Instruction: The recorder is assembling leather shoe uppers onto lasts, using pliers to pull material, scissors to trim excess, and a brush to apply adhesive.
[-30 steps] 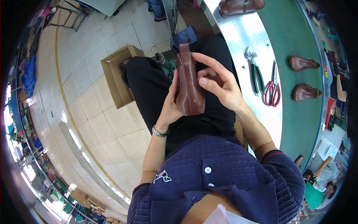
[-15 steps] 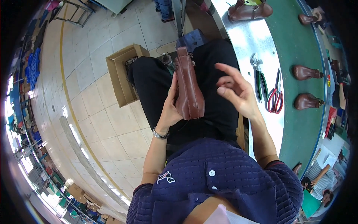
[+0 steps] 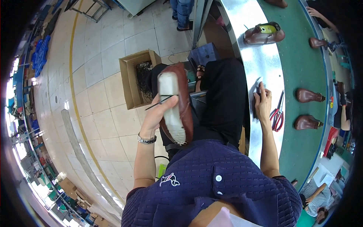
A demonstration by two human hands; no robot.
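Note:
A brown leather shoe upper on its last (image 3: 185,102) is held over my lap by my left hand (image 3: 157,113), thumb pressed on the underside. That white underside (image 3: 173,119) faces up, and small points show along its near end. Across it, under or beside the thumb, runs a thin dark strip (image 3: 160,101) whose kind I cannot make out. On the metal bench at the right, my right hand (image 3: 263,101) is closed over the pliers (image 3: 258,81), hiding most of their handles. Close by lie scissors with red handles (image 3: 278,119).
An open cardboard box (image 3: 130,83) with dark strands stands on the floor at left. Another brown shoe (image 3: 264,36) sits farther along the metal bench (image 3: 247,13). More brown shoes (image 3: 308,95) rest on the green surface (image 3: 287,155). Other people are at the far right.
My right hand has gone from the air beside the shoe to the pliers on the bench. The shoe has been turned from its heel side to its underside and shifted left.

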